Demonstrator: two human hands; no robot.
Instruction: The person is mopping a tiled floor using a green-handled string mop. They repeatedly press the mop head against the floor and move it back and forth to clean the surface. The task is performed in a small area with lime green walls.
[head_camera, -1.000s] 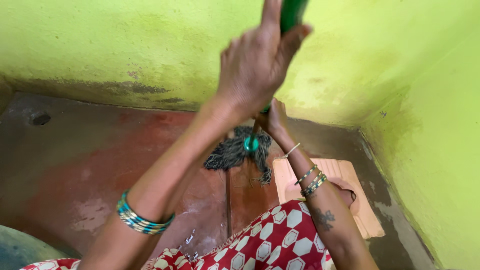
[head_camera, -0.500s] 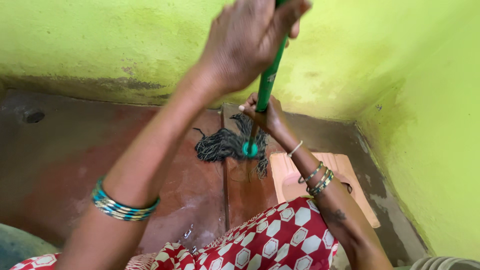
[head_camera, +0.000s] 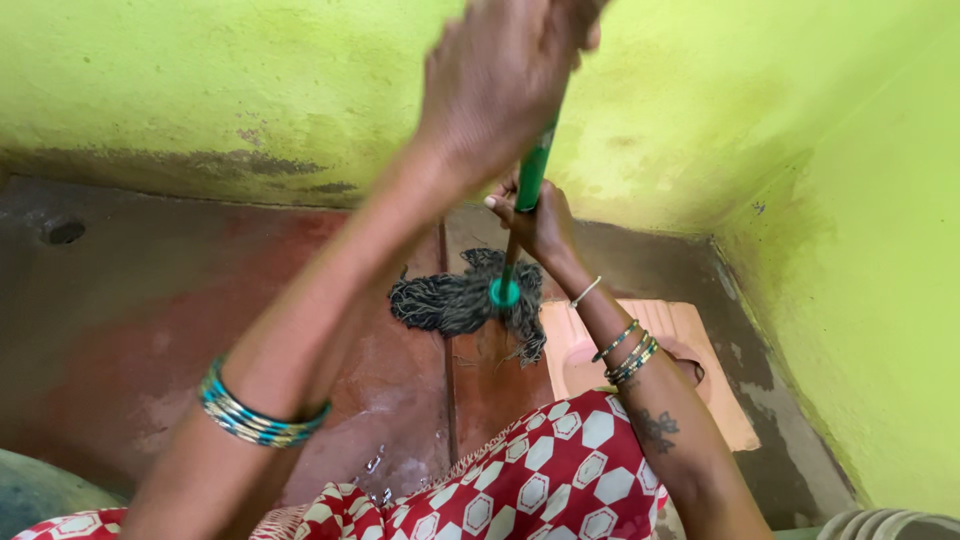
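Head view: hands (head_camera: 500, 90) gripping mop (head_camera: 465, 300)

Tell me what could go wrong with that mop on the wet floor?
The floor looks wet and shiny, so feet might slip. The mop head lies right beside the squat toilet pan, so its strands could drag into it. The left hand and right hand both grip the green handle near the wall, so knuckles might bump it.
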